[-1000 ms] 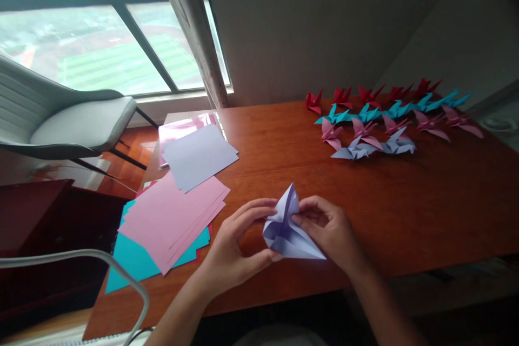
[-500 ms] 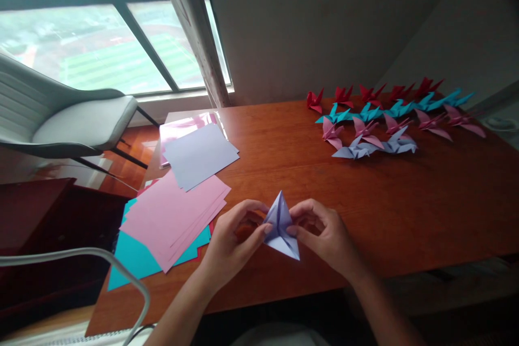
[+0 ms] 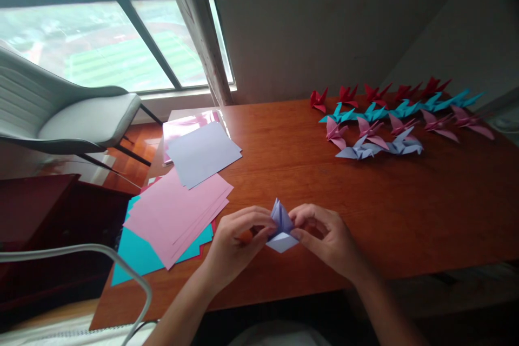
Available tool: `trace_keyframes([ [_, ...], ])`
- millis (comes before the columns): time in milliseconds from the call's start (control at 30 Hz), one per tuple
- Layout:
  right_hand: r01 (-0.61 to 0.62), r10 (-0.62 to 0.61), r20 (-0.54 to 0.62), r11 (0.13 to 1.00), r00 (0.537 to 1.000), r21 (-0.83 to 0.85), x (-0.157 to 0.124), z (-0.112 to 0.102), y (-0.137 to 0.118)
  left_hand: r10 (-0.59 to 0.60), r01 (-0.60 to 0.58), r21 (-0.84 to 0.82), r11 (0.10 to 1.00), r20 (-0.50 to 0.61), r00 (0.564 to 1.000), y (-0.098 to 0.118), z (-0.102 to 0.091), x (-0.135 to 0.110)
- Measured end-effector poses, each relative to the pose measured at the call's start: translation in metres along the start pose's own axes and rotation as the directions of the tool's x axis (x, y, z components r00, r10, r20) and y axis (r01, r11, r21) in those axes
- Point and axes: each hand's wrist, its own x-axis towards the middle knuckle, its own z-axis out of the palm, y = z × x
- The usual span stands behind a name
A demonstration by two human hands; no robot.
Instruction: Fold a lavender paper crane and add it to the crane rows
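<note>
A partly folded lavender paper (image 3: 280, 227) is held just above the near part of the wooden table (image 3: 405, 205). My left hand (image 3: 235, 246) pinches its left side with thumb and fingers. My right hand (image 3: 328, 238) pinches its right side. The paper is a small pointed shape, tip up, between the two sets of fingertips.
To the left lie stacks of flat sheets: lavender (image 3: 203, 152), pink (image 3: 178, 211) and teal (image 3: 140, 251). Several folded paper cranes in red, teal, pink and lavender (image 3: 389, 116) stand in rows at the far right. A grey chair (image 3: 68, 119) stands by the window.
The lavender paper has been collapsed from a wide open shape into a smaller, narrower pointed one. Both hands have closed in on it and stay pinched on its sides.
</note>
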Motion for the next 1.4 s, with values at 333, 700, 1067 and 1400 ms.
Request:
trace_keyframes([
  [333,-0.052,0.053,-0.072,0.999,0.996,0.013,0.0,0.0,0.01,-0.004,0.011,-0.066,0.998,0.103,0.995,0.007,-0.005,-0.005],
  [700,0.004,0.0,-0.022,0.982,1.0,0.188,-0.002,-0.002,0.002,0.012,-0.01,0.09,0.996,-0.016,1.0,0.0,0.003,-0.006],
  [1067,0.143,-0.151,-0.073,0.984,0.986,-0.105,-0.003,-0.002,0.003,-0.064,0.062,0.038,0.997,0.04,0.997,0.001,0.003,-0.006],
  [1400,0.254,-0.254,0.023,0.957,0.967,-0.137,-0.002,-0.001,0.001,0.096,-0.093,0.047,0.995,-0.047,0.994,0.0,0.002,-0.003],
])
